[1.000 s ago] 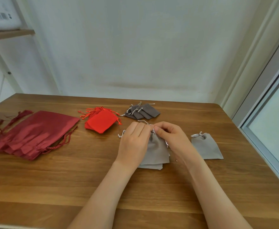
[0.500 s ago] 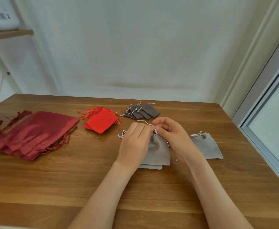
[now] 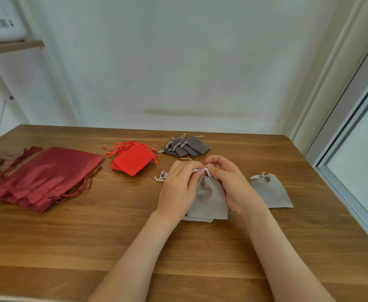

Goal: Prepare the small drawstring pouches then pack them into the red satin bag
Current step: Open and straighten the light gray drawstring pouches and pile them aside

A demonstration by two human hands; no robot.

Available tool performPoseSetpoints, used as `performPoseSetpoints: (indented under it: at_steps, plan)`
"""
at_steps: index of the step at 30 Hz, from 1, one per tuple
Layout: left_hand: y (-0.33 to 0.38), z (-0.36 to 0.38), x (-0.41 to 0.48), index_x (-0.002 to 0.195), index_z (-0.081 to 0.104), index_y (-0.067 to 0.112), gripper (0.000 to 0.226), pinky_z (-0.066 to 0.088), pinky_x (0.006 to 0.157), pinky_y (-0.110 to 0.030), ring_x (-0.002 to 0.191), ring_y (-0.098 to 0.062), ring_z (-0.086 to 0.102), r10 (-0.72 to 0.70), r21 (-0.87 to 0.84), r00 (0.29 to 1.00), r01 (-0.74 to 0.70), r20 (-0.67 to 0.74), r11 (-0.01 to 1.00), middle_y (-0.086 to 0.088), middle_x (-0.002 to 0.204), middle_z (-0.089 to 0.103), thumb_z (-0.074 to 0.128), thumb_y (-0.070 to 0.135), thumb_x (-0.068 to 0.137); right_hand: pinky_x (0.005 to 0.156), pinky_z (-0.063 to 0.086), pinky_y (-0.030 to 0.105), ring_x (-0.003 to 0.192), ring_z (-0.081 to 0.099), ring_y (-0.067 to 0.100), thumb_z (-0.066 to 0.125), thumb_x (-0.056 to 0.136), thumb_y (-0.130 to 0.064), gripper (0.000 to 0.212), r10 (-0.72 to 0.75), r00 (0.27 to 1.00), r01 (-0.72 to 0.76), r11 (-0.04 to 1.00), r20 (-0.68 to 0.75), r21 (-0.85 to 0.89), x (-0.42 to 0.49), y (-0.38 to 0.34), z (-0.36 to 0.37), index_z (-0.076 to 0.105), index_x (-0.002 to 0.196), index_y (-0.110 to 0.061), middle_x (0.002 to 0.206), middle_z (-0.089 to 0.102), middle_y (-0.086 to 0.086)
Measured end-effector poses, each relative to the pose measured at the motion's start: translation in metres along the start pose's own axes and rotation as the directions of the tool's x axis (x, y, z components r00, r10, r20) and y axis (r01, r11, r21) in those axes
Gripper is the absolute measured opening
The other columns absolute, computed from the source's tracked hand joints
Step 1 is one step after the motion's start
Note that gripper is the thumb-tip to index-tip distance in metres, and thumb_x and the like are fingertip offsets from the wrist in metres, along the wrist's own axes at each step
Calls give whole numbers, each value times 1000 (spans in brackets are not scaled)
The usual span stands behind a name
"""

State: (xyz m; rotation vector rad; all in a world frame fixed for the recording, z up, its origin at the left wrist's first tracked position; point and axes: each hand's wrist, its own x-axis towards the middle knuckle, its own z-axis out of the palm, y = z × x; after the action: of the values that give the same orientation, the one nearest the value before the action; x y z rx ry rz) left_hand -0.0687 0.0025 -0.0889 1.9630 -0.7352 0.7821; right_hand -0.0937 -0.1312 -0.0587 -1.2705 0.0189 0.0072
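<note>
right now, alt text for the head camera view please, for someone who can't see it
The left hand and right hand pinch the white cord atop a light grey pouch on a wooden table. A second grey pouch lies to its right; farther back lie dark grey pouches, bright red pouches and, leftmost, stacked dark red satin bags.

Satin bags (image 3: 45,177) left; pouch stack (image 3: 133,159) right of them; lone pouch (image 3: 270,192) far right.
</note>
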Motion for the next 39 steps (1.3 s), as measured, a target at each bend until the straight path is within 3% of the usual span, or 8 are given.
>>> performPoseSetpoints:
  at_steps: [4, 11, 22, 27, 30, 34, 36, 39]
  plan:
    - [0, 0, 0, 91, 66, 7, 16, 37, 78, -7, 88, -8, 51, -19, -34, 1000, 19, -6, 999, 2, 89, 65, 56, 18, 89, 60, 49, 21, 64, 61, 7, 46, 98, -5, 14, -25, 1000, 25, 1000, -9, -12, 1, 3, 0, 55, 95, -15, 70, 65, -6]
    - [-2, -1, -1, 90, 66, 10, 11, 36, 78, -4, 89, -2, 47, -47, -38, 998, 45, -42, 998, 11, 91, 58, 57, 17, 87, 76, 53, 30, 85, 62, 17, 50, 93, 2, 28, -30, 997, 32, 999, 72, -31, 2, 0, -9, 67, 102, -17, 95, 67, 6]
    - [-5, -3, -3, 94, 66, 16, 10, 38, 79, -6, 91, 10, 50, -147, -68, 989, 147, 3, 987, 11, 92, 57, 64, 9, 87, 69, 52, 29, 78, 64, 18, 64, 85, -14, 9, -22, 997, 30, 993, 75, -115, 0, 3, -6, 69, 92, -10, 88, 69, 10]
    - [7, -5, 0, 105, 47, 42, 34, 42, 78, -7, 95, 1, 57, -297, -224, 950, 310, 94, 924, 9, 100, 64, 63, 17, 89, 58, 51, 26, 64, 60, 14, 59, 91, -11, 14, 9, 1000, -7, 995, 24, -99, -3, -2, -1, 63, 78, -11, 75, 65, 4]
    - [5, -4, 1, 102, 40, 42, 43, 44, 79, -14, 94, -3, 54, -357, -235, 933, 340, -33, 911, 14, 102, 55, 72, 23, 82, 63, 50, 30, 68, 58, 16, 58, 92, -12, 19, 21, 1000, -21, 996, 3, -89, -3, 0, 2, 66, 75, -14, 77, 64, 5]
    - [-4, 1, -1, 90, 57, 16, 22, 32, 80, -7, 89, -6, 36, -100, 89, 967, 123, -233, 988, 4, 94, 46, 65, 35, 81, 63, 51, 30, 69, 62, 14, 58, 93, -17, 15, 74, 997, -71, 994, 36, -83, -4, -1, 5, 68, 82, -15, 79, 67, 4]
    - [-5, 2, -3, 86, 60, 11, 26, 28, 81, -12, 90, -11, 38, -35, 169, 959, 85, -281, 982, -8, 93, 50, 63, 36, 81, 58, 51, 25, 65, 63, 10, 55, 94, -15, 15, 84, 995, -81, 995, 51, -61, -6, -4, 7, 67, 86, -13, 77, 68, 2]
    - [-7, 3, -2, 98, 44, 14, 50, 30, 86, -26, 98, -21, 40, -65, 186, 909, 154, -412, 970, -13, 106, 44, 72, 44, 71, 57, 52, 23, 64, 64, 8, 54, 94, -11, 14, 94, 995, -93, 995, 34, -19, -7, -4, 9, 67, 87, -10, 74, 69, 1]
